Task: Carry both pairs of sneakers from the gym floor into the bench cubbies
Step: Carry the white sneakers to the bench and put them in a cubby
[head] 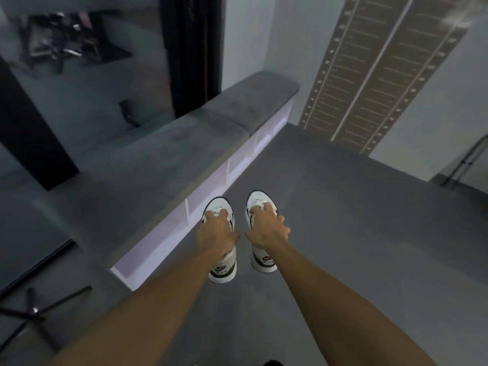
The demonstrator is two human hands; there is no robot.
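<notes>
Here, at the far left, a dark tripod stand (34,310) sits on the floor, partly cut off by the frame edge. Beside it runs the bench (163,159), a long grey cushioned seat over a row of pale cubbies (211,178); the compartments that show look bare inside, though the steep angle hides most of their depth. Next comes the left hand (215,231), fingers clamped over the laces and tongue of the left sneaker (223,270), white with dark trim and a lettered heel tab. It hangs just in front of the cubbies, toe pointing away. The right hand (266,229) grips the matching right sneaker (264,260) the same way, close alongside. Both shoes sit above the grey gym floor (343,220); whether they touch it is unclear. Each hand covers its shoe's middle.
</notes>
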